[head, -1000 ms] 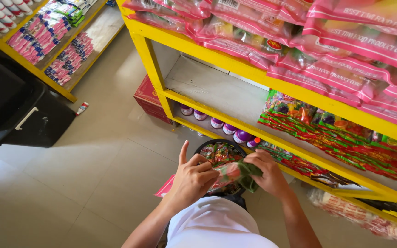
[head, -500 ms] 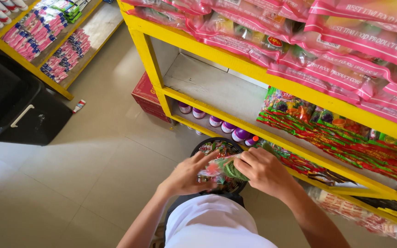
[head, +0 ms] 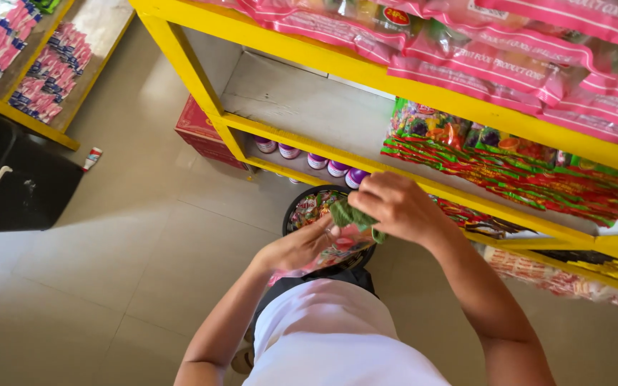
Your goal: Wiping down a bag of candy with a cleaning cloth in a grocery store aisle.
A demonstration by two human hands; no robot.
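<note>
A yellow shelf unit (head: pixel 366 71) fills the upper right of the view from the head camera, its top tier stacked with pink snack bags (head: pixel 509 50) and its middle tier lined with red-and-green packets (head: pixel 538 179); small purple-lidded jars (head: pixel 337 169) sit on the lowest tier. A black bin (head: pixel 16 179) stands at left on the tiled floor (head: pixel 123 243), and a red carton (head: pixel 198 132) rests against the foot of the unit. In front of the unit, a person in a white shirt (head: pixel 330 336) bends over a round black basket (head: pixel 296 204) full of wrapped sweets. The right hand (head: pixel 395 207) has its grip pressed together, pinching the green top of a clear candy packet (head: pixel 348 229) just above the basket. The left hand (head: pixel 298 250) cups the packet's lower part, fingers curled around it.
</note>
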